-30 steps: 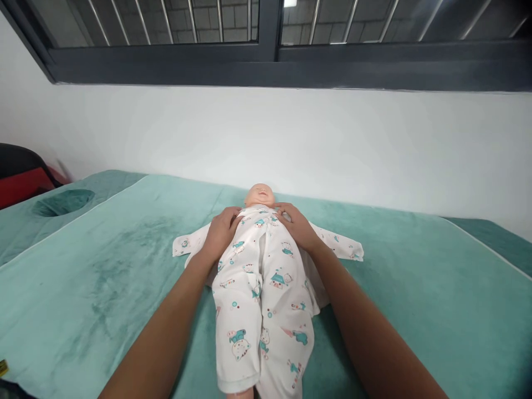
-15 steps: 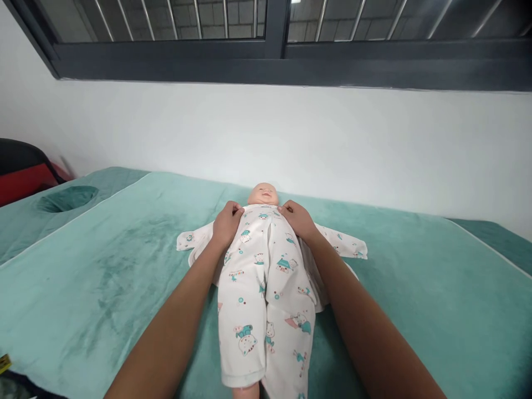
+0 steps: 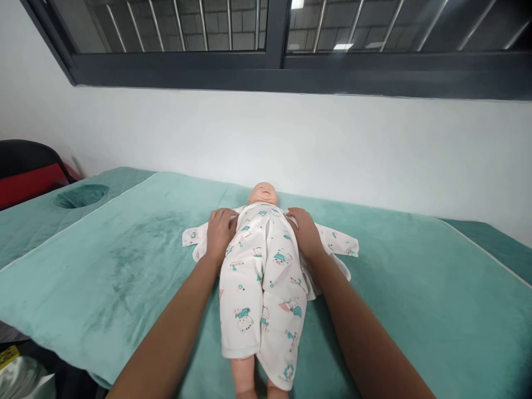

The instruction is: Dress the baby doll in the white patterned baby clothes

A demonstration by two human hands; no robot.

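Shifted outward: my left hand (image 3: pixel 220 235) and right hand (image 3: pixel 306 233). Between them: doll (image 3: pixel 263 193), pants (image 3: pixel 245 277) atop. Finger closure: I cannot tell.

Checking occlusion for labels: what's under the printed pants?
The doll's lower legs stick out past the pants hems; printed shirt shows at both sides. Torso and thighs are covered.

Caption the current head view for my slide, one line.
Left hand and right hand flank a doll lying face-up in white printed pants on a green cover.
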